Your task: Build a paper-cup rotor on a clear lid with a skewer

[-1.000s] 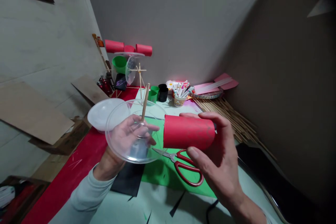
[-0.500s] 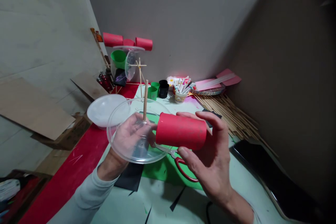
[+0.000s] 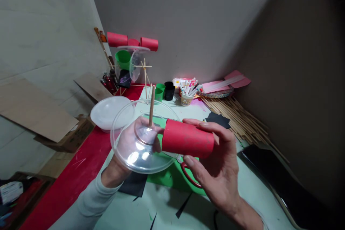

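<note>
My left hand (image 3: 134, 140) is closed on a clear plastic bowl (image 3: 145, 163), seen through it from behind and below. A wooden stick (image 3: 152, 107) rises from the bowl's middle. With thumb and fingers, my right hand (image 3: 219, 165) grips a red paper cylinder (image 3: 187, 138) lying sideways, its left end close to the stick and beside my left fingertips. Whether the cylinder touches the bowl, I cannot tell. Partly hidden under the cylinder are scissors with a red handle (image 3: 190, 178), lying on green paper (image 3: 168, 178).
A white bowl (image 3: 111, 111) stands left. Behind are green cups (image 3: 159, 93), a black cup (image 3: 169, 91) and a tub of markers (image 3: 186, 99). Wooden sticks (image 3: 237, 118) and a black tablet-like slab (image 3: 277, 183) lie right. Red cylinders (image 3: 117, 39) sit atop a stacked construction at the back.
The clear bowl has tilted, and its stick leans slightly more to the right. The red cylinder has shifted a little down and right, still in my right hand.
</note>
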`<action>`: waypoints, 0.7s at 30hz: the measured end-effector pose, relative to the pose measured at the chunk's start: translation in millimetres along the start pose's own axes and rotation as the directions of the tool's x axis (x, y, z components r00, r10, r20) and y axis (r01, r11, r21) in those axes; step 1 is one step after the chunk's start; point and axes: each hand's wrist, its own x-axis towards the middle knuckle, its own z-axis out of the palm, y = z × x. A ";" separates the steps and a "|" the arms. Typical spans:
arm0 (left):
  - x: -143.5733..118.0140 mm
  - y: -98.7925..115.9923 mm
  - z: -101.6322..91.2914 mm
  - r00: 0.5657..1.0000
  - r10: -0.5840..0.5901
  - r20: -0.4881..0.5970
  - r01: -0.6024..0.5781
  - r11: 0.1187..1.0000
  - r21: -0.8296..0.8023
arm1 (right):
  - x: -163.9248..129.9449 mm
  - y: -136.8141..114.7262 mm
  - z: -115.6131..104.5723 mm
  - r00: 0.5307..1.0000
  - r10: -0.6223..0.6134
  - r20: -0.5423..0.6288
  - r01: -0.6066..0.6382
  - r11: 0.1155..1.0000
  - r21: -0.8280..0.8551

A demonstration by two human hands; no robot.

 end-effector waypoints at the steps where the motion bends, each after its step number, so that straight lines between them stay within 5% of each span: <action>1: 0.3 -0.8 -1.1 1.000 0.003 -0.005 -0.003 1.000 0.008 | -0.3 0.0 0.2 1.000 0.003 -0.006 -0.003 1.000 -0.003; 14: 3.7 -15.3 -13.2 0.995 0.099 0.000 -0.099 0.995 -0.032 | -1.2 1.4 0.9 0.999 0.035 -0.011 -0.035 0.999 -0.023; 21: 6.7 -7.1 -18.1 0.996 0.089 -0.001 -0.088 0.992 0.094 | 2.0 -0.7 -2.7 0.998 0.050 0.026 -0.049 0.999 -0.021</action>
